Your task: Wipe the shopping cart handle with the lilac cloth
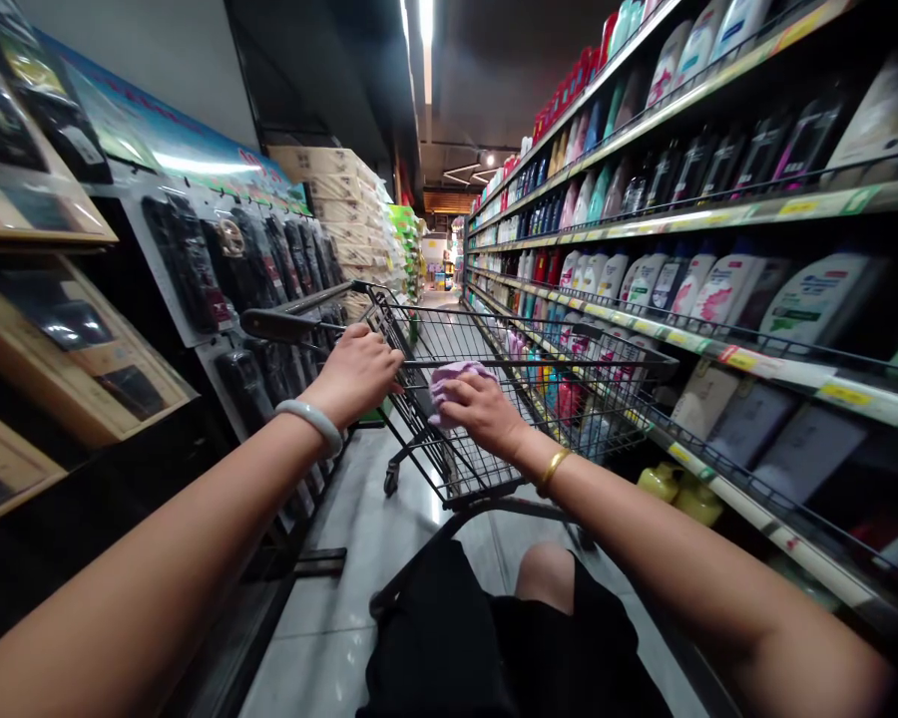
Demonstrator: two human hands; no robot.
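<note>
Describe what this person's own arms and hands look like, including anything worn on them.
The left arm and right arm are bare as far as they show, with no sleeves in view. A smooth, pale grey bangle circles the left wrist, and a gold-coloured bracelet the right. The left hand and right hand wear no gloves.

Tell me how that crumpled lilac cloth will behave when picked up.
The crumpled lilac cloth is probably floppy, since it bunches into folds under the right hand. It seems light, judging by its small wad. Its uneven shape makes rolling unlikely.
</note>
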